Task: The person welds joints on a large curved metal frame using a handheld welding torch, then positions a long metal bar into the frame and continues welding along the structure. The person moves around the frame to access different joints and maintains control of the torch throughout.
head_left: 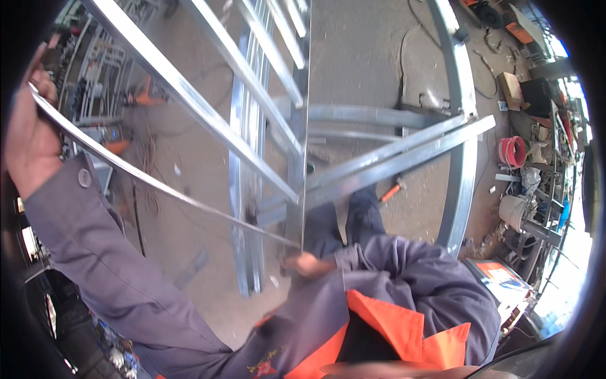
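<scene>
At the far left, my left hand (36, 136) has its fingers curled round the upper end of a long, thin metal bar (120, 165). The bar slopes down to the right, and its lower end meets the upright (295, 208) of a metal frame. Beside that lower end, close to my body, is my right hand (310, 264). It looks closed, but its fingers are blurred and what they hold is hidden. Several parallel slanted bars (189, 104) run down to the upright from the upper left. Two square tubes (404, 151) cross the frame's right part at a slant.
The frame's thick side tube (464, 189) stands to the right of my legs. A hammer (391, 192) with an orange handle lies on the floor. Red (510, 151) and white (511, 211) buckets stand at the right. An orange power tool (149, 95) and cables lie beyond the bar.
</scene>
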### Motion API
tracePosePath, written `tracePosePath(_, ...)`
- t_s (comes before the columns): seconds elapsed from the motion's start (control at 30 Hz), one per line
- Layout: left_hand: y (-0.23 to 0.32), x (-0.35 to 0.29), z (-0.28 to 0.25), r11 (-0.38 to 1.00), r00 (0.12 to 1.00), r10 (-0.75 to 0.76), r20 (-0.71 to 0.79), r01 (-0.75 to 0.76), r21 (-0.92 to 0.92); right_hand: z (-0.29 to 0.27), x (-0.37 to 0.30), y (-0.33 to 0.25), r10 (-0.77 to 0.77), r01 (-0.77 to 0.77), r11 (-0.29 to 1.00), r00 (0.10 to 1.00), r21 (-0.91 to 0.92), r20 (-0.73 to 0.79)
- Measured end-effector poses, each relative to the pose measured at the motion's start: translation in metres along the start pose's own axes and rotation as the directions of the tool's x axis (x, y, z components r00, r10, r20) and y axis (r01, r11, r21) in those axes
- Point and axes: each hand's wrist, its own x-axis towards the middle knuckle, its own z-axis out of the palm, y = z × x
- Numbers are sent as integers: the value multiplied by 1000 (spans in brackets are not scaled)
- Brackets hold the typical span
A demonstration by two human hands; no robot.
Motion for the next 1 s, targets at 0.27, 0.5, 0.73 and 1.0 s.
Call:
tracePosePath(0.27, 5, -44, 50, 999, 996, 13, -87, -17, -47, -29, -13, 7, 52, -39, 997, 981, 68, -189)
tracePosePath(0.5, -6, -42, 33, 998, 995, -7, -99, 1, -63, -26, -10, 13, -120, 130, 985, 989, 116, -87)
tracePosePath(0.73, -30, -20, 8, 993, 995, 1, -105, -13, -114, -19, 4, 26, 84, -44, 835, 995, 548, -49)
tracePosePath(1.0, -56, -15, -11, 987, 987, -87, -133, 67, -145, -10, 17, 30, 143, -10, 792, 975, 611, -169)
